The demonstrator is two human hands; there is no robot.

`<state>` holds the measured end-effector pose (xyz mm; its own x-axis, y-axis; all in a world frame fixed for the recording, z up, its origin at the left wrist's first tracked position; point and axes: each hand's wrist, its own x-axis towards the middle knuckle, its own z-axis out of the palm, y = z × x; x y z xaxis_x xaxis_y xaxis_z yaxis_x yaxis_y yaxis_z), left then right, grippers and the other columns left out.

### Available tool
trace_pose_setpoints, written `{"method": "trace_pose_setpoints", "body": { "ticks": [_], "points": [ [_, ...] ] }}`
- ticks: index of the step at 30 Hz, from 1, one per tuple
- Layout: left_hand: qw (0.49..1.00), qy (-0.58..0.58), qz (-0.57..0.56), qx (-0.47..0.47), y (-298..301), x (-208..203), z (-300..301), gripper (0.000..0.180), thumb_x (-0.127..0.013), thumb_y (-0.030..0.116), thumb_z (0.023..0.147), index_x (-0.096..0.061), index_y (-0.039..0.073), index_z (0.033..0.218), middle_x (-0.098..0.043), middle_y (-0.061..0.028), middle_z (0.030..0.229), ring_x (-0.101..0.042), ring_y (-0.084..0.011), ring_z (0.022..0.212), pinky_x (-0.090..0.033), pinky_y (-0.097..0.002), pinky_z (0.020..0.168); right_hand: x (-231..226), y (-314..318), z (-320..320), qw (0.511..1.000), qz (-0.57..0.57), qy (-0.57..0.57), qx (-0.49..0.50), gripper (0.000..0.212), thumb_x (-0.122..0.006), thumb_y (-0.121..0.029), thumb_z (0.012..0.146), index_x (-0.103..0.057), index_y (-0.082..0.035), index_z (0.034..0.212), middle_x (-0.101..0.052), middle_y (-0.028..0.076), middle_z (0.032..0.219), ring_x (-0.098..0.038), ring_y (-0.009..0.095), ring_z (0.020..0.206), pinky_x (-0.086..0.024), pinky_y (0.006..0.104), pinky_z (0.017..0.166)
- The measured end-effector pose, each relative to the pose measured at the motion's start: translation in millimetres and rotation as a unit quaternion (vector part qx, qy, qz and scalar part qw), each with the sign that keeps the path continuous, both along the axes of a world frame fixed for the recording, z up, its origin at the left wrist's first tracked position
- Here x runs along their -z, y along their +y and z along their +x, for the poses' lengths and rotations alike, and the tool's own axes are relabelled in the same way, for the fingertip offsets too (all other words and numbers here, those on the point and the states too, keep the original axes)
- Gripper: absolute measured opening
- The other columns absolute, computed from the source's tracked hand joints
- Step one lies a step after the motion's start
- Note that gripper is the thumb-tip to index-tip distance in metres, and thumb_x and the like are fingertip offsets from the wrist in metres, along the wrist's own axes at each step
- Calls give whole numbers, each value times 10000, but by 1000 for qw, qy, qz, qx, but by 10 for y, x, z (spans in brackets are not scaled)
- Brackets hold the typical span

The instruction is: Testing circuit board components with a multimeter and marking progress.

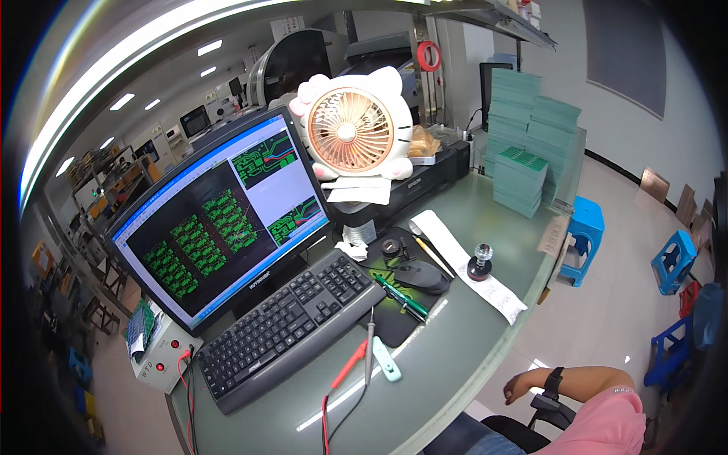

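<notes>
My right hand is off the desk's near right edge, beside the chair armrest. Its fingers are loosely curled together, and I see nothing in them. A dark watch band circles that wrist, below a pink sleeve. My left hand is out of the picture. On the desk nearest me lie red and grey test probes with their leads, a pale turquoise clip-like piece and a green pen. Behind them are a black keyboard and a mouse.
A monitor shows green circuit layouts. Behind it stand a white cat-shaped fan and a black printer. A stamp sits on a paper strip. Stacked green boards fill the far right corner; blue stools stand beyond.
</notes>
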<state>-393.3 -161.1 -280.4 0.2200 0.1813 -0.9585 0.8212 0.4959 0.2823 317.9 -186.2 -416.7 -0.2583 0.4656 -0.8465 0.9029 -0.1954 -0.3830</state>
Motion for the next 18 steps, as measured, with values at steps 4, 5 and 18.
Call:
{"method": "trace_pose_setpoints", "body": {
  "ticks": [4,5,18],
  "points": [
    [992,-117,35,-13,86,-378,218,369,-563,405,915,-622,107,1123,-658,-49,935,-623,-181,835,-515,-352,704,-411,43,-38,980,89,163,64,510,-542,-503,909,-662,-17,1003,-655,117,955,-607,234,867,-499,378,739],
    [972,-220,53,-59,195,-718,423,492,-624,504,864,-611,117,1167,-659,-54,950,-636,-184,837,-527,-374,698,-1030,192,-247,987,11,123,101,500,-527,-471,946,-640,-12,1109,-652,107,1046,-589,207,957,-480,329,841],
    [476,-747,397,239,186,-2824,1479,138,-574,115,891,-633,11,959,-612,-76,786,-566,-240,659,-449,-376,666,-4005,641,-1331,899,287,330,-11,424,-577,-311,957,-530,-20,1261,-648,52,1051,-583,119,1004,-455,297,893]
  ]
}}
